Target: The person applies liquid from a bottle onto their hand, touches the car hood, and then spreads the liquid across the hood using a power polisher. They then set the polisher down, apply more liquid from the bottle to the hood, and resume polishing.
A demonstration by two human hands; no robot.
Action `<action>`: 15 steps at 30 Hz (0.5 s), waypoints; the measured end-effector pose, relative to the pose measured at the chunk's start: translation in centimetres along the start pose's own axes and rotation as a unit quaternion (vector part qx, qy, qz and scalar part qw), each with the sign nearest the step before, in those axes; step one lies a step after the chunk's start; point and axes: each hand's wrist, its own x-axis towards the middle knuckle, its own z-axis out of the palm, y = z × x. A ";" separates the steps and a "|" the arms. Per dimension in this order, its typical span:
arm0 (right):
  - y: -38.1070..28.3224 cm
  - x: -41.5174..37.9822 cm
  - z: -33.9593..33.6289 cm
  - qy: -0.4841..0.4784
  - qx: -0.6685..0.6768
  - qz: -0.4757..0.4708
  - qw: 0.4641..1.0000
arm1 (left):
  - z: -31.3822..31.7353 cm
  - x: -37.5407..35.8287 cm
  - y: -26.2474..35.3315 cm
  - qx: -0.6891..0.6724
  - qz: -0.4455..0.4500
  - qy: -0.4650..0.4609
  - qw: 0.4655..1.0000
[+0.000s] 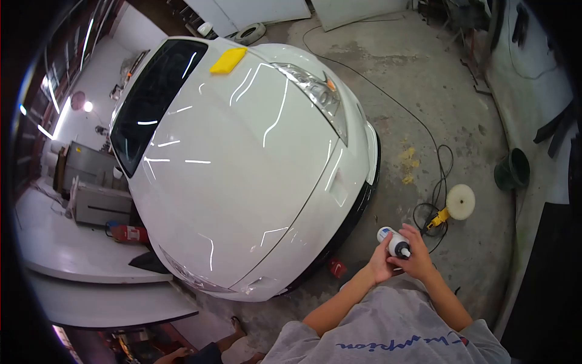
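My left hand [380, 266] and right hand [419, 259] both grasp the white bottle [395, 241], its nozzle towards me; I'd keep its body steady and squeeze lightly. Beyond, the polisher [461, 202] lies on the floor [397, 182], beside the car [242, 151].

The head camera looks forward and steeply down from above the hands [381, 265] and white car [242, 164].

A dark green bucket [512, 169] and a tire [250, 34] at the edges of a stained concrete floor [388, 73].
The bucket sits near a pale wall [533, 91]; a red cylinder [128, 234] is just beside a grey metal box [102, 203]; another person's foot [238, 327] shows low in view, and a round light [88, 106] glows.
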 end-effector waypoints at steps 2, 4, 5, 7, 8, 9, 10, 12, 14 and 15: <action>2.7 -0.3 -2.9 0.002 -0.009 -0.008 1.000 | 2.5 2.8 -1.0 -0.015 -0.013 -0.003 1.000; 5.3 0.0 -5.7 0.007 -0.039 -0.012 0.999 | 4.5 5.1 -1.0 -0.005 -0.040 -0.001 0.999; 6.3 0.0 -6.9 0.022 -0.044 0.008 0.999 | 5.3 6.2 -1.2 0.013 -0.044 -0.006 0.999; 8.8 0.2 -8.8 0.072 -0.049 0.034 0.996 | 5.6 9.2 -1.8 0.082 -0.055 -0.040 0.994; 10.6 0.2 -9.6 0.089 -0.042 0.070 0.993 | 6.9 9.4 -1.4 0.146 -0.045 -0.034 0.988; 12.4 0.4 -9.9 0.117 -0.016 0.112 0.987 | 7.3 9.9 -1.0 0.183 -0.025 -0.009 0.983; 15.1 0.7 -10.0 0.153 -0.022 0.141 0.978 | 7.4 10.4 -0.6 0.181 0.002 0.029 0.983; 20.7 2.0 -9.1 0.201 -0.032 0.184 0.962 | 4.7 12.3 0.2 0.266 0.098 0.056 0.957; 26.6 3.3 -7.6 0.255 -0.040 0.232 0.938 | 1.3 14.7 1.3 0.329 0.151 0.120 0.924; 29.6 4.6 -7.0 0.260 -0.047 0.243 0.934 | -0.4 16.1 2.1 0.331 0.138 0.115 0.927</action>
